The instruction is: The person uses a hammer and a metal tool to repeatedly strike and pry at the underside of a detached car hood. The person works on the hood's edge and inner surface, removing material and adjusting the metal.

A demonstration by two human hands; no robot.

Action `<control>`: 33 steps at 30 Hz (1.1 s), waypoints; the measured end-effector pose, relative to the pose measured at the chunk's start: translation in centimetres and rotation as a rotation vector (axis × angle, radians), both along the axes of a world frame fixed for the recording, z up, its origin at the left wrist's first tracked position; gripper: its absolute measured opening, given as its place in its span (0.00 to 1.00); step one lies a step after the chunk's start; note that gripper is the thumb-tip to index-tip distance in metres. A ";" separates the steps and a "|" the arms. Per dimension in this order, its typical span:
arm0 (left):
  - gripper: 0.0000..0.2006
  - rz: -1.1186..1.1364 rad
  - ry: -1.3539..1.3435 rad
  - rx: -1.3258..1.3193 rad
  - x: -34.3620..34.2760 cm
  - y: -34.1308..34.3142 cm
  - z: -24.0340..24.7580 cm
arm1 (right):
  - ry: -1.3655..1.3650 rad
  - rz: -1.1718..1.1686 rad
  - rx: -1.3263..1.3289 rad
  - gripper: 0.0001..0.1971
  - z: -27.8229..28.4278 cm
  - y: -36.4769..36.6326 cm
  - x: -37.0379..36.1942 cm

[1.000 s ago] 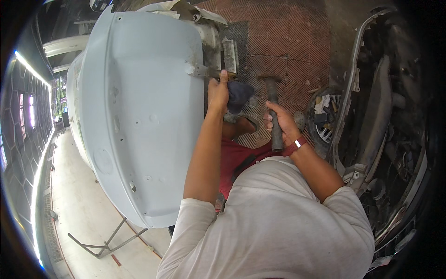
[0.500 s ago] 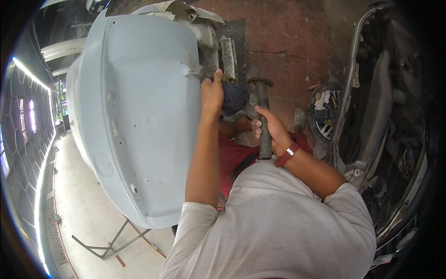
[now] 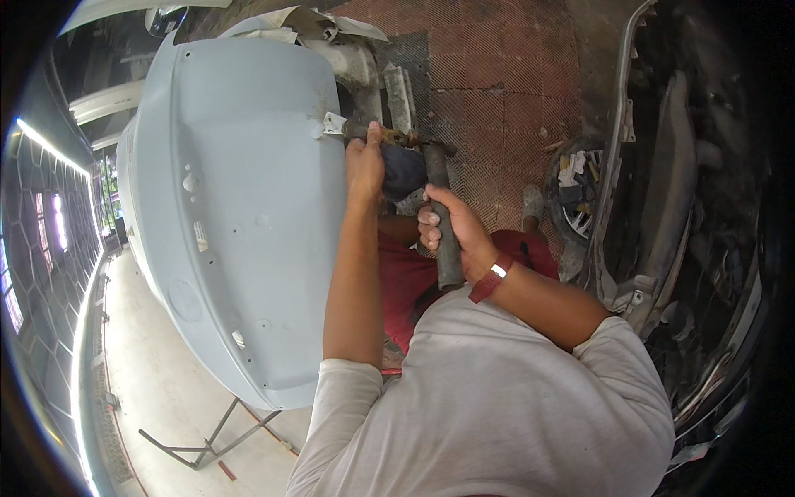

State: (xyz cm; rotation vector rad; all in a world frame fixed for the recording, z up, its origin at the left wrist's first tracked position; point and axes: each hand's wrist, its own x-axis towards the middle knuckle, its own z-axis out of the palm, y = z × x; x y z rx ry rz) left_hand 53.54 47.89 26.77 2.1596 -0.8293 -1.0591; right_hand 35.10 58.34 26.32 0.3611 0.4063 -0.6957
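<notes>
Gripping the hammer (image 3: 448, 248) mid-handle, the right hand (image 3: 460, 228) likely wants control. Left hand (image 3: 363, 172) closed round a dark metal tool (image 3: 356, 129) at the pale panel's (image 3: 257, 182) edge, seemingly steadying it; hammer head near its outer end.

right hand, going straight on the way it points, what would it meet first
Probably the dark blue, rounded, cloth-like bundle, up and left of the right hand in the picture. Depth is unclear, so the hand might pass above it.
</notes>
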 end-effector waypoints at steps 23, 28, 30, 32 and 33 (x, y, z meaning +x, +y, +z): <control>0.34 -0.029 -0.074 -0.028 0.9 0.0 -0.6 | 0.192 -0.184 0.266 0.13 1.3 0.7 1.7; 0.34 -0.007 -0.050 -0.004 0.3 -0.1 0.6 | 0.243 -0.062 0.091 0.13 1.8 1.2 1.2; 0.34 0.002 -0.049 0.000 0.3 -0.1 0.3 | 0.243 -0.151 0.296 0.14 -0.6 1.3 1.0; 0.34 0.006 -0.021 -0.002 0.0 0.3 0.3 | 0.272 -0.209 0.400 0.14 -2.0 1.6 0.5; 0.34 0.005 0.005 -0.014 -0.3 0.3 0.7 | 0.299 -0.222 0.394 0.14 -2.1 1.6 0.3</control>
